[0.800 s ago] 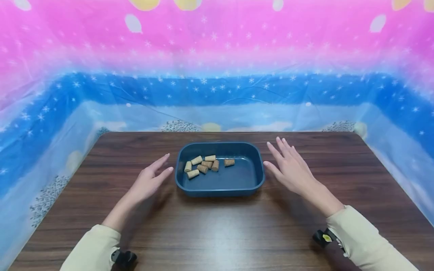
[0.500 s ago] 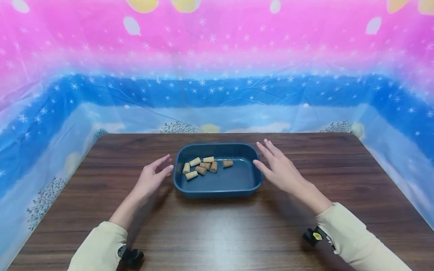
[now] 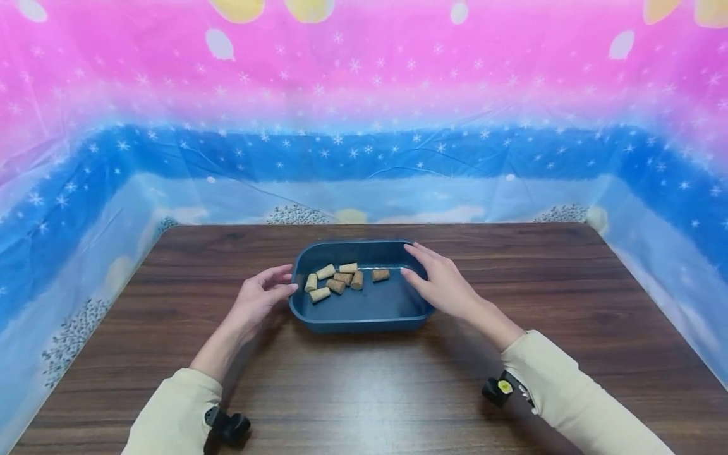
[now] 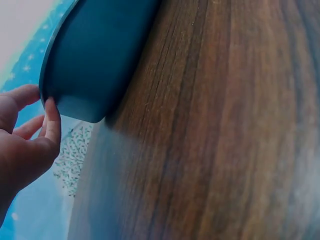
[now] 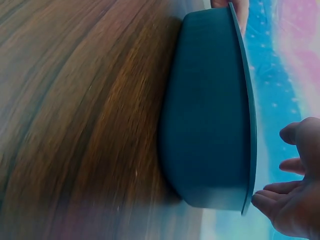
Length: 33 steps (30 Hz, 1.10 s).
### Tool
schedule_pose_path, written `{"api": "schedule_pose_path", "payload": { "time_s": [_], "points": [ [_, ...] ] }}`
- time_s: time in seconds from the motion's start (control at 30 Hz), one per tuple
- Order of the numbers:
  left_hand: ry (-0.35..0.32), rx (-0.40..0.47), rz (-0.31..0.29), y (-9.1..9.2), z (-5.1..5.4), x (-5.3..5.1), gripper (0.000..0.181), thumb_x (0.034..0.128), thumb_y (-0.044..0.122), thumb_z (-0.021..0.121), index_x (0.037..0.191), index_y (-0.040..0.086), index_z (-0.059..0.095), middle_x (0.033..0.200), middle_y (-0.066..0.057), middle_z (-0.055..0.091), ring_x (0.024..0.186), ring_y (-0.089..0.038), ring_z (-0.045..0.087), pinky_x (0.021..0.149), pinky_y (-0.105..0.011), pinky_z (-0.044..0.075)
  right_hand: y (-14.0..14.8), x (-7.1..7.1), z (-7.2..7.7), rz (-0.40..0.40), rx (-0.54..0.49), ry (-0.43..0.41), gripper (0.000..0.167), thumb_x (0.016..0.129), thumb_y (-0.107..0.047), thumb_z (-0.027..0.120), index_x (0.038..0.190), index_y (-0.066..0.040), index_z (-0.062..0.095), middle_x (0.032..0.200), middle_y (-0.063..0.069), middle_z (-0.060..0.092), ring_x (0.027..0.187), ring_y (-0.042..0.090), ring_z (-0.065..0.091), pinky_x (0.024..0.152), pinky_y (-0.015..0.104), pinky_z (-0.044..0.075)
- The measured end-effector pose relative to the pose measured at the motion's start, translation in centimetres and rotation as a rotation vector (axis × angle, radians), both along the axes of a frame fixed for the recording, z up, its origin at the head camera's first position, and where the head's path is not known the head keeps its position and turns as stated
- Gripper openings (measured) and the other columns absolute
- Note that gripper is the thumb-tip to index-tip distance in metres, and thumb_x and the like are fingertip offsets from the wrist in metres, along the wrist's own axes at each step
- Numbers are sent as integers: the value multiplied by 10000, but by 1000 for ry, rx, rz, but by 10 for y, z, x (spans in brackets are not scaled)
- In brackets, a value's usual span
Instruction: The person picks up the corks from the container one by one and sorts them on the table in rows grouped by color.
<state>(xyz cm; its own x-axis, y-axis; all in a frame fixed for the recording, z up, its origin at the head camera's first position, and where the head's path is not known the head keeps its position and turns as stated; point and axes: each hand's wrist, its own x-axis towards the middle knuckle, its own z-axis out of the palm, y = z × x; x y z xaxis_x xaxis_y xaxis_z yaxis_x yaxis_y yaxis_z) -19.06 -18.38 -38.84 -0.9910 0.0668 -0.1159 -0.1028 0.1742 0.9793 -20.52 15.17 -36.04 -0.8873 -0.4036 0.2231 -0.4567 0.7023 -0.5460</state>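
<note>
A dark blue-grey rectangular tray (image 3: 364, 325) with rounded corners stands on the table, several corks inside. Most corks cluster in its left half, some pale like this cork (image 3: 320, 295), some darker. One brown cork (image 3: 380, 275) lies apart, near the tray's middle. At the tray's left end, my left hand (image 3: 258, 300) touches the rim with thumb and fingertips, also seen at the rim in the left wrist view. My right hand (image 3: 446, 284) reaches over the right end, fingers extended and spread. In the right wrist view its lowest fingertip is at or very near the rim.
The wood-grain table (image 3: 364, 392) extends around the tray. A pink and blue patterned cloth (image 3: 364, 151) hangs behind and along both sides. Black wrist cameras, such as the left camera (image 3: 230, 428), stick out below the sleeves.
My right hand has moved left, from beside the tray to over its right end. My left hand has moved slightly right, up to the rim. The corks lie as before.
</note>
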Motion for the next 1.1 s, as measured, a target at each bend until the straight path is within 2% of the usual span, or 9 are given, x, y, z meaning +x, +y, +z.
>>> {"api": "schedule_pose_path", "payload": {
  "time_s": [0.07, 0.13, 0.27, 0.3, 0.37, 0.43, 0.6, 0.8, 1.1],
  "points": [
    [-10, 33, -6, 1, -2, -2, 504, 952, 69, 593, 1418, -30, 428, 1328, -243, 467, 1149, -246, 484, 872, -190, 478, -5, -2, -1, 2, -8, -19, 535, 992, -267, 550, 1448, -23, 415, 1463, 201, 402, 1323, 344, 403, 1047, 519, 356],
    [-29, 73, -14, 1, -3, -3, 506, 950, 48, 584, 1422, -29, 419, 1338, -236, 449, 1131, -219, 484, 877, -197, 479, -10, -5, 0, -7, -23, -57, 529, 989, -266, 556, 1440, -22, 428, 1366, 209, 505, 1118, 348, 565, 965, 492, 436],
    [-58, 163, -21, 1, -5, -7, 532, 941, 20, 583, 1431, -43, 386, 1336, -223, 424, 1066, -160, 526, 886, -222, 487, -20, -11, 1, -52, -55, -132, 509, 977, -255, 578, 1410, -12, 466, 1276, 204, 577, 985, 328, 618, 869, 446, 495],
    [-64, 185, -22, 1, -5, -7, 537, 940, 13, 580, 1433, -47, 377, 1334, -219, 419, 1056, -153, 533, 889, -226, 487, -22, -12, 1, -65, -65, -151, 504, 975, -254, 582, 1401, -7, 475, 1266, 210, 582, 1004, 327, 618, 874, 440, 499],
    [-70, 217, -21, 1, -6, -7, 544, 939, 4, 580, 1434, -54, 365, 1316, -206, 420, 1046, -148, 540, 885, -225, 490, -27, -15, 1, -92, -78, -178, 486, 971, -248, 591, 1377, 1, 499, 1314, 206, 556, 1180, 309, 554, 935, 445, 481],
    [-80, 238, -17, 0, -6, -7, 550, 939, -1, 577, 1439, -53, 353, 1293, -185, 423, 1036, -145, 541, 876, -216, 491, -32, -17, 0, -120, -96, -212, 465, 966, -237, 601, 1353, 9, 522, 1302, 203, 566, 1190, 306, 552, 946, 439, 477],
    [-105, 284, -20, 2, -6, -7, 548, 945, -14, 561, 1443, -46, 335, 1232, -136, 426, 984, -106, 540, 856, -196, 492, -40, -24, -5, -178, -88, -244, 429, 948, -213, 631, 1303, 21, 568, 1239, 200, 607, 1147, 298, 577, 929, 421, 490],
    [-99, 305, -30, 1, -6, -7, 554, 947, -1, 570, 1442, -52, 327, 1206, -127, 442, 976, -97, 539, 862, -202, 489, -48, -33, -12, -239, -37, -285, 418, 935, -230, 648, 1289, -14, 595, 1211, 180, 621, 1098, 292, 588, 896, 422, 501],
    [-92, 326, -23, 1, -8, -6, 544, 943, -24, 556, 1434, -66, 325, 1170, -116, 450, 963, -97, 529, 872, -204, 481, -57, -37, -12, -245, -14, -321, 371, 913, -218, 680, 1235, -37, 657, 1161, 146, 654, 988, 258, 616, 805, 377, 522]
  ]
}}
